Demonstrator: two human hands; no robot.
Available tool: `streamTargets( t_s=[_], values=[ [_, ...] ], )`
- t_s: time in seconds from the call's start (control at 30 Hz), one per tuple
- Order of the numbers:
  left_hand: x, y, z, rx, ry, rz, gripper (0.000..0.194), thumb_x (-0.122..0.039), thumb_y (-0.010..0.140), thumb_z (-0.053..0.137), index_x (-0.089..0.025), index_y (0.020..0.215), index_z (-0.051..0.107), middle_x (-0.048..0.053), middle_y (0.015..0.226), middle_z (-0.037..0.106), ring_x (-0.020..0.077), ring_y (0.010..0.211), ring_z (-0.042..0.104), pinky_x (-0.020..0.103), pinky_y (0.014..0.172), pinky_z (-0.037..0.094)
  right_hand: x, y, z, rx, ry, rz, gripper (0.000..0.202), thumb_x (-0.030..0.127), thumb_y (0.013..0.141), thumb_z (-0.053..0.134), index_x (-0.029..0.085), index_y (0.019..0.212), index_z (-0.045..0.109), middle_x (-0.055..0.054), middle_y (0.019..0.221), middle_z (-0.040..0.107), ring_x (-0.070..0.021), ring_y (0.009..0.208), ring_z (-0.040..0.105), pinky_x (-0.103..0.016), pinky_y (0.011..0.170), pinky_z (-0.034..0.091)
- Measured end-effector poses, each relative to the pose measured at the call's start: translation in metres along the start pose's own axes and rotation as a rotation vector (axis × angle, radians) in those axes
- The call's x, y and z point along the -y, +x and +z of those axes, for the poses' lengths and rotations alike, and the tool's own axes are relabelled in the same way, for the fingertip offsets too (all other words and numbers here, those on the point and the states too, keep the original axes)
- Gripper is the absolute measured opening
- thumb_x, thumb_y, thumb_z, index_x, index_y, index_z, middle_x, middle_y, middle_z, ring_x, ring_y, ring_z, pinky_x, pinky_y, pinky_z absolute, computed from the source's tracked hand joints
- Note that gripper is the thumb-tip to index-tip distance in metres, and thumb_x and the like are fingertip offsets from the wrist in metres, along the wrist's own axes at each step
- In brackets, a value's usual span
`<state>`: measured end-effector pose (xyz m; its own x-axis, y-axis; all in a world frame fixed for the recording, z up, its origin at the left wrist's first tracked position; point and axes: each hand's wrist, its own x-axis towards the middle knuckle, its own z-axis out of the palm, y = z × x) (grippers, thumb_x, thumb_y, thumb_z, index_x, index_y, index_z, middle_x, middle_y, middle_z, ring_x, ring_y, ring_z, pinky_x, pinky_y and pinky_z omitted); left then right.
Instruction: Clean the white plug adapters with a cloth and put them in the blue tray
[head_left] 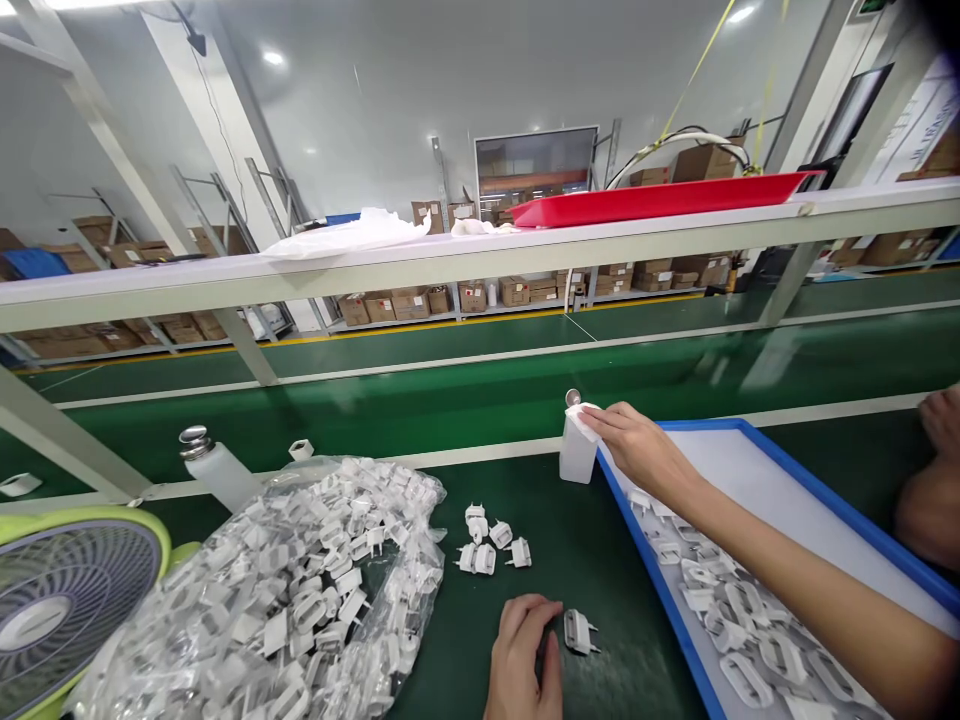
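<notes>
The plug (pixel 578 632) lies on the green table (pixel 600 560) at the near middle, just right of the left hand (pixel 523 660). It is a small white block with a grey slot along its side and prongs pointing right. The left hand is partly curled, thumb apart from the fingers, with nothing in its grasp.

Farther off, the right hand (pixel 626 437) reaches to the white bottle (pixel 577 455), its fingers nearly straight and close together on the top; whether they pinch the white stuff there, I cannot tell. The bottle is upright, its round metal lid tipped open.

On the left, a clear plastic bag (pixel 300 590) spreads open, heaped with white plugs. A small cluster of plugs (pixel 484 545) sits between bag and tray. The blue-rimmed tray (pixel 652 570) on the right holds many white pieces on its near part.
</notes>
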<state>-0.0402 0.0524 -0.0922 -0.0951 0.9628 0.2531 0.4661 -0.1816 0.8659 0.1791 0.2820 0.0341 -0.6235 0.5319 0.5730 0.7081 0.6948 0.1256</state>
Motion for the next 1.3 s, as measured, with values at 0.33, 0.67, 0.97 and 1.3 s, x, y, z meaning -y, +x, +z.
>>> streamTargets(
  t_s=[0.33, 0.67, 0.97, 1.3],
  values=[
    [-0.012, 0.0, -0.005, 0.051, -0.018, -0.07, 0.039, -0.037, 0.103, 0.038, -0.024, 0.112, 0.074, 0.017, 0.114, 0.068, 0.0291, 0.101, 0.067, 0.038, 0.083, 0.057, 0.002, -0.001, 0.001, -0.009, 0.043, 0.048, 0.044, 0.007, 0.1, 0.044, 0.019, 0.139, 0.06, -0.009, 0.138, 0.065, -0.0244, 0.105, 0.06, -0.04, 0.085, 0.056],
    [-0.019, -0.002, -0.007, 0.131, 0.036, -0.081, 0.04, -0.046, 0.101, 0.047, -0.025, 0.127, 0.069, 0.015, 0.126, 0.07, 0.0322, 0.115, 0.062, 0.042, 0.095, 0.056, 0.004, -0.003, 0.005, -0.044, 0.083, 0.094, 0.043, 0.009, 0.1, 0.046, 0.022, 0.138, 0.062, -0.007, 0.139, 0.065, -0.0243, 0.105, 0.06, -0.04, 0.087, 0.055],
    [-0.019, -0.002, -0.007, 0.114, 0.016, -0.048, 0.033, -0.038, 0.099, 0.052, -0.026, 0.124, 0.069, 0.013, 0.124, 0.07, 0.0304, 0.115, 0.063, 0.043, 0.101, 0.053, 0.002, -0.002, 0.005, -0.048, 0.112, 0.117, 0.034, 0.014, 0.104, 0.05, 0.024, 0.134, 0.061, -0.008, 0.135, 0.063, -0.0202, 0.109, 0.063, -0.037, 0.087, 0.057],
    [-0.02, -0.001, -0.008, 0.116, 0.005, -0.048, 0.032, -0.039, 0.099, 0.052, -0.027, 0.123, 0.07, 0.012, 0.123, 0.07, 0.0302, 0.113, 0.063, 0.042, 0.097, 0.054, 0.0, 0.002, 0.009, -0.009, 0.113, 0.115, 0.03, 0.022, 0.103, 0.056, 0.025, 0.133, 0.06, -0.009, 0.134, 0.062, -0.0199, 0.106, 0.064, -0.036, 0.085, 0.058]
  ],
)
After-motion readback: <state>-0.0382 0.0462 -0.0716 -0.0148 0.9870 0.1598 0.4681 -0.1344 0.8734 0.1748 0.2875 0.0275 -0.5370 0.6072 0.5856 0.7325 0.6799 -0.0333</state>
